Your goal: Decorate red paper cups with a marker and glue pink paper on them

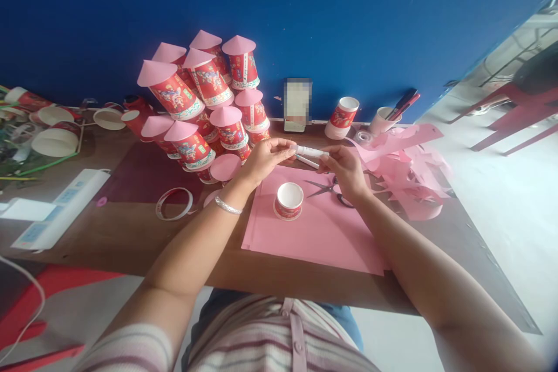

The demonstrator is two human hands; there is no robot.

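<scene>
Both hands are raised over the table and pinch a slim white tube (309,151) with a little faint print, its exact kind unclear. My left hand (268,160) has its left end between thumb and fingers; my right hand (347,170) grips its right end. Just under it lies a white pen-like stick (307,161). Nearer to me, a short red-and-white paper cup piece (289,207) stands on the pink paper sheets (322,238). Black-handled scissors (325,188) lie open on the paper, close to my right hand.
Stacked red paper cups with pink cone roofs (176,93) rise at the back left. A phone (297,104) leans on the blue wall. Pink paper scraps (412,174) are heaped right, near a cup of pens (383,121). A tape ring (174,203) and power strip (65,206) lie left.
</scene>
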